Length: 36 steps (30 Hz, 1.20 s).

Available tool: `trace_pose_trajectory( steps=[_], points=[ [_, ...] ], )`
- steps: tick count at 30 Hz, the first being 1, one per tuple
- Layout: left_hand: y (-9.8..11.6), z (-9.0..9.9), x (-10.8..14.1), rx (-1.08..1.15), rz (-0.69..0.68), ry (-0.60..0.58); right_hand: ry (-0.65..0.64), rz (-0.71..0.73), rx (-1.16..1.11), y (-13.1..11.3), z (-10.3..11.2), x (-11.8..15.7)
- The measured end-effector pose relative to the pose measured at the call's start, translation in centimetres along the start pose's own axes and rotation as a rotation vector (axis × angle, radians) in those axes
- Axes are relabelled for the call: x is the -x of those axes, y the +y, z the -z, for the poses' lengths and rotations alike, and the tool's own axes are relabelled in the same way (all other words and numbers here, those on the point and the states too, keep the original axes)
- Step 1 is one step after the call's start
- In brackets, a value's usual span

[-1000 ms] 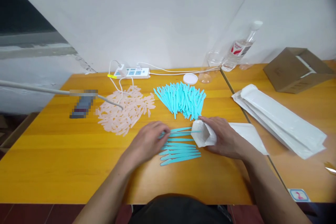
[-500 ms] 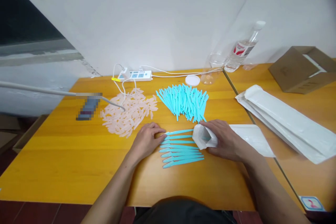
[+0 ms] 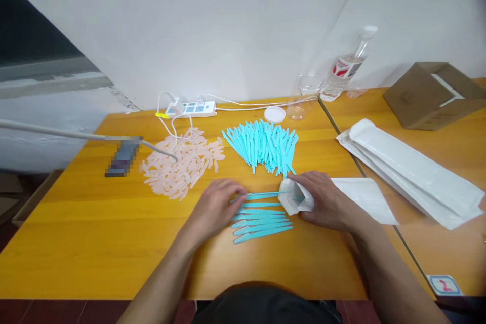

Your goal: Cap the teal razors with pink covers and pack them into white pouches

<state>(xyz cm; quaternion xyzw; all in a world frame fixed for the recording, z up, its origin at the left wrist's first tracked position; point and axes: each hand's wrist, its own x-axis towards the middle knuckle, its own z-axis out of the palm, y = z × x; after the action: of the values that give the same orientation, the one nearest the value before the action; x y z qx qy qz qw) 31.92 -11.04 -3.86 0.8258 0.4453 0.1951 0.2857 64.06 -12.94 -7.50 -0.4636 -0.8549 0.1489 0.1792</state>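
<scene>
The left hand (image 3: pixel 217 208) is nearly closed, thumb and fingers pinching the left end of a blue stick (image 3: pixel 266 196). The stick lies between the hands, its other end at the mouth of a white bag (image 3: pixel 289 205). The right hand (image 3: pixel 325 201) is partly curled, gripping the bag, whose open mouth faces the left hand.

Between the hands and nearer the body, a row (image 3: pixel 261 236) of blue sticks lies side by side on the table (image 3: pixel 94 253). Just beyond the hands is a blue heap (image 3: pixel 260 144) of similar sticks; beyond the left hand, to its left, pink pieces (image 3: pixel 182 164) are spread out, with a dark, pixelated object (image 3: pixel 123 158) farther left. A power strip (image 3: pixel 201 109), a lid (image 3: pixel 275 114) and a clear jar (image 3: pixel 296 111) are farther beyond. A flat packet (image 3: pixel 366 200) lies just right of the right hand, long packets (image 3: pixel 413 172) farther right, and a bottle (image 3: pixel 337 78) and box (image 3: pixel 413 104) beyond it.
</scene>
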Motion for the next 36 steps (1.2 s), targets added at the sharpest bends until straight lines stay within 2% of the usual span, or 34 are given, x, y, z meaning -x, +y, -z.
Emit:
trace_pose_trajectory(
  steps=[4,6,7,9,11,12,14,16,22,30,36],
  points=[
    [3.8,-5.5,-4.4,-0.114,-0.158,-0.022,0.015,0.030,-0.011,-0.3,-0.1,-0.1],
    [4.5,-6.9,-5.5,-0.028,-0.247,-0.045,0.033,0.035,-0.017,-0.4,0.0,-0.1],
    [4.3,-6.9,-5.4,0.042,-0.262,-0.033,0.041,0.028,-0.017,-0.4,0.1,-0.1],
    [2.9,-5.5,-4.2,0.181,-0.198,0.051,0.035,0.002,-0.009,-0.3,0.3,0.0],
    [0.4,-3.0,-2.2,0.208,-0.020,0.166,0.007,-0.029,0.000,-0.2,0.4,0.1],
    [-0.9,-1.8,-1.1,0.180,0.047,0.183,-0.006,-0.037,0.003,-0.1,0.4,0.1],
    [-3.0,-0.2,0.7,0.119,0.131,0.126,-0.017,-0.039,0.003,0.0,0.3,0.2],
    [-4.1,0.1,1.8,0.071,0.165,0.056,-0.010,-0.031,-0.003,0.0,0.2,0.2],
    [-3.7,-1.3,1.3,0.072,0.134,0.006,-0.001,-0.028,-0.012,-0.3,0.3,0.0],
    [-3.7,-0.8,1.8,0.066,0.067,-0.018,-0.019,-0.052,-0.012,-0.1,0.6,0.2],
    [-3.7,0.3,3.0,0.136,0.164,0.028,-0.016,-0.058,-0.029,0.1,0.5,0.4]
  ],
)
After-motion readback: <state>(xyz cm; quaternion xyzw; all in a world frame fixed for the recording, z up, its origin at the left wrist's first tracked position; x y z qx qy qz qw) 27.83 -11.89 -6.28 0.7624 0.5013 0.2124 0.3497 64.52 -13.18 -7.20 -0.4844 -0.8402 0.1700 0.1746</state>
